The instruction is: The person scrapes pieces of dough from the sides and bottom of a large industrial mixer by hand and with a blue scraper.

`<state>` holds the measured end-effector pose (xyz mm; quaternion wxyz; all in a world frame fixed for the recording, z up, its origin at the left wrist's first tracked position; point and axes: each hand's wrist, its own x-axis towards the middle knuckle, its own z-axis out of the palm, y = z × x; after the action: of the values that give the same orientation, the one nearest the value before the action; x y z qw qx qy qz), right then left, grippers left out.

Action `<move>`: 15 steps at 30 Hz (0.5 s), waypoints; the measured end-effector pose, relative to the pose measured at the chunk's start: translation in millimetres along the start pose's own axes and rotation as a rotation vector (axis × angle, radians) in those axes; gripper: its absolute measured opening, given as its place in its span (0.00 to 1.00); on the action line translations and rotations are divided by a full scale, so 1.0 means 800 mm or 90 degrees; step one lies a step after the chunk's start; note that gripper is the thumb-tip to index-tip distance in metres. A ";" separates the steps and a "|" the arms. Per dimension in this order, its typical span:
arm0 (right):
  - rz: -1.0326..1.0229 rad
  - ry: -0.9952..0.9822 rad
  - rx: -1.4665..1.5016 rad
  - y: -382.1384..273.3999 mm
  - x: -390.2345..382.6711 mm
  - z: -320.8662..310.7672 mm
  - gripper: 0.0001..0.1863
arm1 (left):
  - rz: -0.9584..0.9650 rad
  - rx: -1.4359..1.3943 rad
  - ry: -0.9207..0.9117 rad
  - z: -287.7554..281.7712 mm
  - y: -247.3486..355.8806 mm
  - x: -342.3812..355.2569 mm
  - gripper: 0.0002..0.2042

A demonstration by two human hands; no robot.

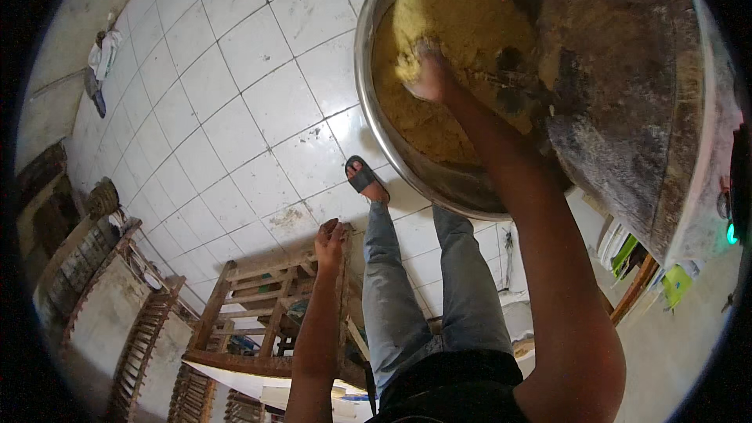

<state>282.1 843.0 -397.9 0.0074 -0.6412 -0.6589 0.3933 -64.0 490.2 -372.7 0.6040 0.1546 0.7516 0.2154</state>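
Note:
A wide metal basin [381, 127] at the upper right holds a yellow crumbly meal [478, 19], heaped toward its far side. My right hand [431, 77] is down in this meal at the left of the heap, its fingers bent into it and dusted with it. Yellow clumps lie against the fingers, and the fingertips are partly hidden. Outside the basin, my left hand [329, 244] hangs low beside my left leg, above a wooden rack. Its fingers are curled in, and I see nothing held in them.
A large brown, stained sheet or slab [627, 86] covers the basin's right side. The slatted wooden rack [258, 298] stands at my left on white floor tiles [235, 55]. My sandalled foot [366, 178] is beside the basin. Cloths [103, 55] lie at the far left.

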 end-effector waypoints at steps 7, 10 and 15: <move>-0.061 -0.183 -0.203 0.091 -0.032 0.101 0.28 | 0.074 0.151 -0.036 -0.001 -0.047 -0.012 0.22; -0.123 -0.333 -0.289 0.114 -0.091 0.098 0.29 | -0.046 0.053 -0.015 0.008 -0.046 -0.023 0.22; -0.106 -0.372 -0.309 0.081 -0.103 0.020 0.34 | -0.026 0.010 -0.017 0.018 -0.025 -0.013 0.22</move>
<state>342.5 756.4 -402.6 -0.3001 -0.4297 -0.7570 0.3901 -47.3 469.6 -376.7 0.6169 0.1471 0.7481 0.1951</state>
